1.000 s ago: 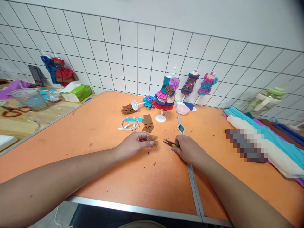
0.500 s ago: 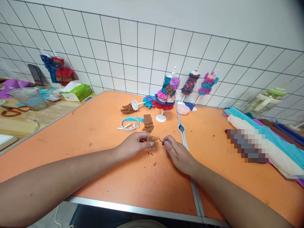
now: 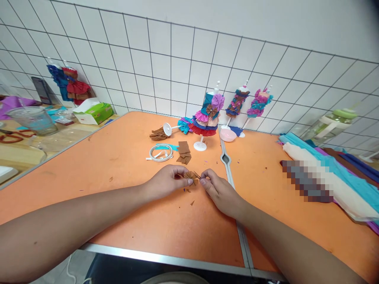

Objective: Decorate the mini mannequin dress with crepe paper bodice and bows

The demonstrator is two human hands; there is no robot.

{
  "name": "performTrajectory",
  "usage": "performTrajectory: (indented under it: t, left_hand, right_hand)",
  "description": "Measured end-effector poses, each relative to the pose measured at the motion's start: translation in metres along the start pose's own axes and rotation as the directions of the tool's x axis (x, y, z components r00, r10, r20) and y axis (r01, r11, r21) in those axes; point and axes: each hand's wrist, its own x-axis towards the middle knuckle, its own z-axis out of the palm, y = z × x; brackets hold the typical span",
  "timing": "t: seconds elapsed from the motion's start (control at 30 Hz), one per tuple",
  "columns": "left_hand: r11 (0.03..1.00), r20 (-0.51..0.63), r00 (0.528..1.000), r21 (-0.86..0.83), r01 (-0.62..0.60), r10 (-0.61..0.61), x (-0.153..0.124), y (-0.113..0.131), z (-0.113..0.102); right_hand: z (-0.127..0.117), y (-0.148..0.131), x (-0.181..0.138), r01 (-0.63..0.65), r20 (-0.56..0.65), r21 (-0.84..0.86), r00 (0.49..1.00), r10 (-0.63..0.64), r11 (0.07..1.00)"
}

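My left hand (image 3: 169, 180) pinches a small pleated brown crepe-paper rosette (image 3: 192, 177) between thumb and fingers, just above the orange table (image 3: 154, 225). Close on its right, my right hand (image 3: 217, 189) is closed on a thin brown strip (image 3: 197, 176), whose tip reaches the rosette's edge. Whether tip and rosette touch I cannot tell. Beyond the hands lie flat brown crepe-paper pieces (image 3: 184, 152) and a white tape roll (image 3: 160, 152) with turquoise paper under it. Small brown scraps (image 3: 192, 203) are scattered below the rosette.
A paper-dressed mini mannequin (image 3: 206, 118) stands behind the hands; another (image 3: 185, 125) lies on its side by bunched brown paper (image 3: 159, 134). A pink bowl (image 3: 228, 135) sits near the wall. Crepe rolls (image 3: 328, 169) lie right. Scissors (image 3: 16, 136) and a tissue pack (image 3: 99, 112) are left.
My right hand has moved slightly left, bringing the brown strip up to the rosette. My left hand has stayed nearly still. The view has shifted slightly.
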Motion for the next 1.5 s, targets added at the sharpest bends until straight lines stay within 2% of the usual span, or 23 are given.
performTrajectory:
  t: [0.53,0.63,0.83,1.17,1.5]
  left_hand:
    - [1.000,0.039,0.999,0.018,0.004,-0.004,-0.003,0.009,0.001]
    - [0.996,0.059,0.998,0.092,-0.015,0.009,-0.004,0.006,0.000]
    - [0.962,0.061,0.997,0.264,-0.064,0.049,-0.005,-0.002,0.000]
    - [0.889,0.096,0.990,0.438,-0.135,0.103,-0.007,-0.002,0.001]
    - [0.882,0.126,0.984,0.438,-0.172,0.129,-0.008,-0.001,0.001]
  right_hand:
    - [-0.004,0.002,0.000,0.021,-0.009,-0.123,1.000,-0.022,0.992]
    - [-0.011,0.002,-0.001,0.019,0.029,-0.137,0.999,-0.015,0.990]
    - [-0.017,0.004,-0.004,0.060,0.183,-0.123,0.982,-0.037,0.991]
    - [-0.014,0.000,-0.004,0.066,0.185,-0.132,0.982,-0.041,0.989]
    - [-0.013,0.001,-0.002,0.056,0.182,-0.134,0.983,-0.031,0.989]
